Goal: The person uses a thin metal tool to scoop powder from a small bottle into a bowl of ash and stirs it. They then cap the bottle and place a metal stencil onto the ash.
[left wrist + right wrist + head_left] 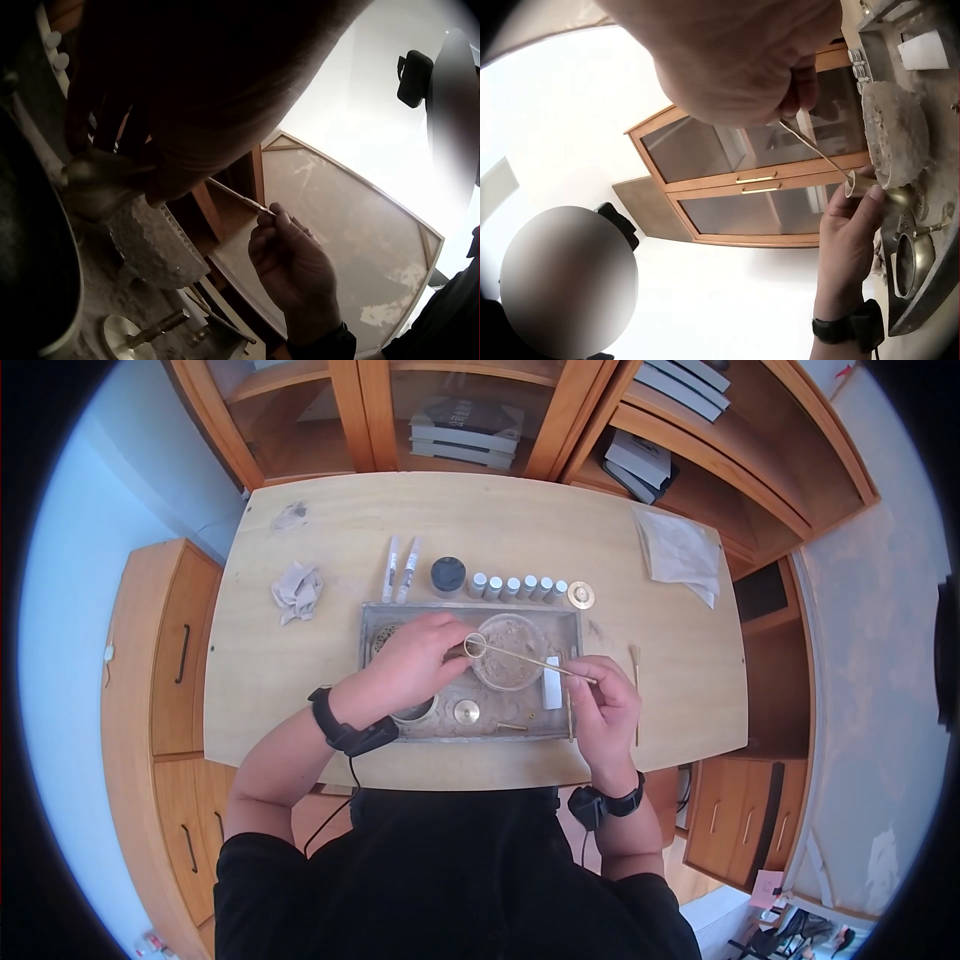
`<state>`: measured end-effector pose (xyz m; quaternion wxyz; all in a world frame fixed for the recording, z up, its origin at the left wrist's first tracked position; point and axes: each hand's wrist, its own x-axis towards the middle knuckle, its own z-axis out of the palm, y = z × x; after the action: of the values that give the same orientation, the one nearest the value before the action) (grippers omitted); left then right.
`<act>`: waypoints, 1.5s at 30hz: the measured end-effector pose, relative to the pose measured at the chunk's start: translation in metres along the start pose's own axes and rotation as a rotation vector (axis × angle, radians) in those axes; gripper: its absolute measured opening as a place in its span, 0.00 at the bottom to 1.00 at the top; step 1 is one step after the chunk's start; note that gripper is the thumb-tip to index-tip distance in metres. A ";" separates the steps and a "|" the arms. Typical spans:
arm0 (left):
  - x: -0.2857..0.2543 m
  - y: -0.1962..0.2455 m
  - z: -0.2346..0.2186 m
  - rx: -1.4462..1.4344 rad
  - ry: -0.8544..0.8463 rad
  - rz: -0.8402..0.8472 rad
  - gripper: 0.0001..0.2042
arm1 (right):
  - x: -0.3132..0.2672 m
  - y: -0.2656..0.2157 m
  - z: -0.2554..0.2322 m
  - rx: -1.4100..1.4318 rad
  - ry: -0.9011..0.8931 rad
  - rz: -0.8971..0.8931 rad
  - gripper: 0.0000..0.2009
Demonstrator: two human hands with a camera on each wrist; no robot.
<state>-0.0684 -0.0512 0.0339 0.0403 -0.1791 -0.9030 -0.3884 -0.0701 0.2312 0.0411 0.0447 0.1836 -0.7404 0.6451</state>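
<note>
My left hand (420,660) grips a small brass vessel (859,186) by its sides, tilted so its round mouth faces right. Between thumb and fingers, my right hand (605,710) pinches a thin brass rod (530,659). The rod's far tip reaches the vessel's mouth. Just beyond the vessel, a clear glass bowl (541,645) with greyish powder stands in a grey tray (480,736). In the left wrist view, the left hand is dark and its fingers partly hide the vessel. A brass lid with a stem (124,337) lies below it.
Behind the tray stand several small capped vials (513,589), a dark round jar (448,574) and two white tubes (407,570). A round brass piece (581,595) lies beside the vials. Inside the tray is a white block (552,684). Crumpled cloth (297,592) lies left; a brush (636,680) lies right.
</note>
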 end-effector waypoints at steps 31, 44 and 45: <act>-0.034 -0.091 -0.082 -0.260 0.510 -0.410 0.12 | -0.033 0.029 -0.021 -0.033 0.225 0.107 0.06; -0.004 -0.133 -0.061 -0.254 0.351 -0.477 0.10 | -0.037 0.021 -0.030 -0.181 0.248 -0.028 0.06; -0.004 -0.132 -0.061 -0.252 0.352 -0.478 0.09 | -0.037 0.020 -0.029 -0.182 0.274 -0.038 0.06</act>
<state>-0.1152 -0.1799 -0.0148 0.0811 0.1044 -0.8435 -0.5206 -0.0472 0.2693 0.0154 0.1739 0.1028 -0.7793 0.5932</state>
